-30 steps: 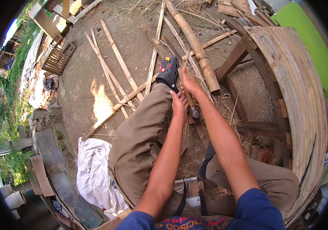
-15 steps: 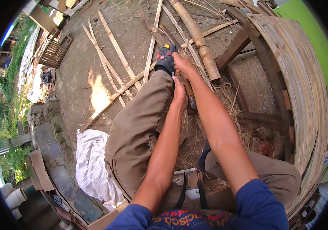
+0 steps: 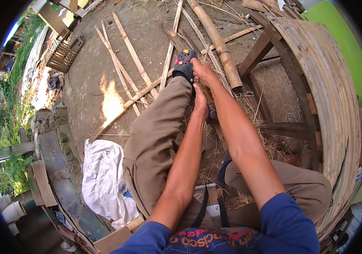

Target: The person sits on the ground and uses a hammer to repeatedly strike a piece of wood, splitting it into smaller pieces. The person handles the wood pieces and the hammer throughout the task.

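My right hand (image 3: 203, 72) is closed beside the black clog (image 3: 185, 63) on my left foot. A brown wooden handle (image 3: 206, 94) with a dark, rounded end runs out from under this fist, between my forearms; what it belongs to is hidden. Just below, my left hand (image 3: 200, 100) lies along the left side of the handle, thumb pointing up and the other fingers mostly hidden. Under the hands and the clog, a long, weathered wooden strip (image 3: 169, 30) slants across the ground.
Several split bamboo strips (image 3: 131, 48) lie crossed on the dirt floor ahead. A thick bamboo pole (image 3: 217, 40) and a slatted wooden bench (image 3: 331, 97) stand to the right. White cloth (image 3: 102, 178) lies by my left leg, with a low broken wall (image 3: 54, 148) beyond.
Both hands stay almost in place at the handle beside the clog. The view has shifted slightly, and a bit of blue now shows by the white cloth.
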Motion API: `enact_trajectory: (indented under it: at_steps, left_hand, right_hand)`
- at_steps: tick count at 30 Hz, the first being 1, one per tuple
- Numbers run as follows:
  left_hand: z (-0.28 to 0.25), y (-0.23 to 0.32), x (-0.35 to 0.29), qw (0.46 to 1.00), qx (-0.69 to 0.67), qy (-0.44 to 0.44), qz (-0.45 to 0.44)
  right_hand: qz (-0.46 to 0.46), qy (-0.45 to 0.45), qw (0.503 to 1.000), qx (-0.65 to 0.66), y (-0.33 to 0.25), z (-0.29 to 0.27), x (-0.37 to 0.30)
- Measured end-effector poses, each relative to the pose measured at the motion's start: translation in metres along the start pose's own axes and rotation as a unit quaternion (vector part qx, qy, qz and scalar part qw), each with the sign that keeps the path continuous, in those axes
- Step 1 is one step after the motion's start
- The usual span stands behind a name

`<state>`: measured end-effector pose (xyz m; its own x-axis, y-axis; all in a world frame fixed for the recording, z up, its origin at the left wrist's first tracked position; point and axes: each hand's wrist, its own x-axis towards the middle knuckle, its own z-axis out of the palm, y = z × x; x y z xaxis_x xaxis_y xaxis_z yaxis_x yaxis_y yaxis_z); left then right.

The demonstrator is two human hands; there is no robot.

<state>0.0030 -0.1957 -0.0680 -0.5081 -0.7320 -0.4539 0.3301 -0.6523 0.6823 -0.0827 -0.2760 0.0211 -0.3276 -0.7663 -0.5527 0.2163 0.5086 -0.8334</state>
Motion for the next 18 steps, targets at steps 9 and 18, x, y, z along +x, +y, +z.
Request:
enact_trajectory:
  at_steps: [9, 18]
  left_hand:
    - [0.008, -0.001, -0.017, 0.998, -0.003, 0.05, 0.03]
    - [0.026, -0.023, -0.042, 0.992, -0.008, 0.084, 0.099]
  right_hand:
    - [-0.038, 0.009, 0.999, -0.001, 0.0, 0.004, -0.014]
    - [-0.096, 0.083, 0.991, -0.052, 0.023, -0.003, -0.041]
